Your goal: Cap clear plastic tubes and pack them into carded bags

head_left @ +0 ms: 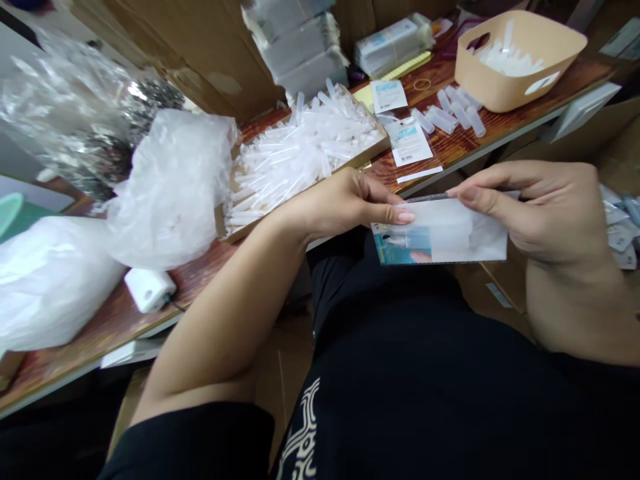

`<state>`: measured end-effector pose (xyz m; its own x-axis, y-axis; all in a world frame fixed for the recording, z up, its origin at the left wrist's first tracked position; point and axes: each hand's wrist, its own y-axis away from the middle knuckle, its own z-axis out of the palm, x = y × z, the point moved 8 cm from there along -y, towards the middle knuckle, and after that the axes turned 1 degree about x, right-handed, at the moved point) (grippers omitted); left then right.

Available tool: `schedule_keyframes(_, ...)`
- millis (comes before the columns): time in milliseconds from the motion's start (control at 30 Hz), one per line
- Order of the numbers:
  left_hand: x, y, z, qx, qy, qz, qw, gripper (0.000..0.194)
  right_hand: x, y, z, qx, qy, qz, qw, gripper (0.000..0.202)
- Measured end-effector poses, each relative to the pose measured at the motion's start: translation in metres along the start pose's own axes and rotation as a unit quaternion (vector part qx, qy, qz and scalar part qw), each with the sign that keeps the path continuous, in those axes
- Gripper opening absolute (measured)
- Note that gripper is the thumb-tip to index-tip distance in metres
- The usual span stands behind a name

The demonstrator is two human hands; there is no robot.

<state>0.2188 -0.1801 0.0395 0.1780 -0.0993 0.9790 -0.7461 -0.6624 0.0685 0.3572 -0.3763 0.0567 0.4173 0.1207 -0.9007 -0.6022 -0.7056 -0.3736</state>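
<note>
Between my two hands, above my lap, is a flat plastic packet [443, 233] with a blue printed panel at its left end and a whitish, see-through part toward the right. My left hand [363, 203] pinches its upper left edge between thumb and fingers. At the upper right edge, my right hand [535, 207] grips it the same way, thumb on top. A pale tubular shape shows faintly inside the packet; its kind is unclear. Just beyond my hands, printed cards [410, 141] and several translucent plastic tubes [453, 110] lie on the wooden table [385, 170].
A shallow cardboard tray [377, 137] heaped with clear plastic tubes stands behind my left arm. A beige basket [505, 87] holds more white pieces. Bundled packs [395, 47], stacked packs [303, 47], plastic bags [170, 187] and a white device [150, 290] occupy the table.
</note>
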Motion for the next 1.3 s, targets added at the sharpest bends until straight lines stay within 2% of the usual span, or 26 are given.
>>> schedule_keyframes(67, 0.006, 0.008, 0.005, -0.028, -0.026, 0.035, 0.999, 0.026, 0.007, 0.0, 0.0, -0.001, -0.009, 0.015, 1.0, 0.011)
schedule_keyframes(133, 0.005, 0.015, 0.013, -0.064, -0.023, 0.029, 0.997, 0.028, 0.014, 0.001, 0.004, -0.016, -0.019, 0.033, 0.999, 0.014)
schedule_keyframes(267, -0.017, 0.025, 0.03, -0.156, 0.012, -0.097, 0.983, 0.029, 0.018, 0.001, 0.007, -0.014, -0.013, 0.015, 1.0, 0.014)
schedule_keyframes(367, -0.036, 0.034, 0.035, -0.172, 0.061, -0.135, 0.974, 0.039, 0.018, 0.002, 0.008, -0.005, 0.006, -0.008, 1.0, 0.012)
schedule_keyframes(433, -0.045, 0.04, 0.036, -0.156, 0.085, -0.114, 0.978, 0.042, 0.018, 0.004, 0.009, 0.001, 0.016, -0.012, 1.0, 0.013)
schedule_keyframes(500, -0.048, 0.047, 0.035, -0.109, 0.08, -0.062, 0.989, 0.038, 0.018, 0.005, 0.011, -0.001, 0.02, -0.01, 1.0, 0.014)
schedule_keyframes(600, -0.037, 0.061, 0.027, 0.002, 0.024, 0.058, 0.998, 0.026, 0.019, 0.003, 0.014, -0.018, 0.011, -0.001, 1.0, 0.016)
schedule_keyframes(667, -0.027, 0.07, 0.027, 0.045, -0.023, 0.123, 0.991, 0.018, 0.02, 0.001, 0.015, -0.03, 0.004, 0.003, 1.0, 0.018)
schedule_keyframes(767, -0.018, 0.078, 0.033, 0.046, -0.064, 0.176, 0.981, 0.015, 0.022, -0.002, 0.015, -0.046, 0.0, 0.008, 0.999, 0.022)
schedule_keyframes(833, -0.018, 0.078, 0.035, 0.042, -0.065, 0.18, 0.981, 0.014, 0.024, -0.003, 0.015, -0.053, -0.009, 0.016, 0.998, 0.023)
schedule_keyframes(900, -0.026, 0.076, 0.035, 0.04, -0.034, 0.138, 0.989, 0.018, 0.026, -0.003, 0.015, -0.053, -0.019, 0.024, 0.998, 0.021)
schedule_keyframes(967, -0.043, 0.072, 0.039, 0.016, 0.031, 0.053, 0.998, 0.032, 0.028, -0.002, 0.014, -0.041, -0.019, 0.024, 0.999, 0.019)
schedule_keyframes(1033, -0.061, 0.07, 0.046, -0.026, 0.102, -0.039, 0.994, 0.045, 0.028, -0.002, 0.012, -0.024, -0.005, 0.02, 1.0, 0.019)
schedule_keyframes(1100, -0.073, 0.069, 0.05, -0.05, 0.141, -0.094, 0.984, 0.05, 0.029, -0.001, 0.011, -0.021, 0.006, 0.017, 1.0, 0.022)
schedule_keyframes(1200, -0.079, 0.068, 0.046, -0.038, 0.146, -0.107, 0.983, 0.048, 0.03, -0.001, 0.014, -0.052, -0.01, 0.034, 0.998, 0.032)
schedule_keyframes(1300, -0.083, 0.067, 0.045, -0.034, 0.148, -0.115, 0.982, 0.045, 0.033, 0.001, 0.021, -0.107, -0.063, 0.08, 0.989, 0.039)
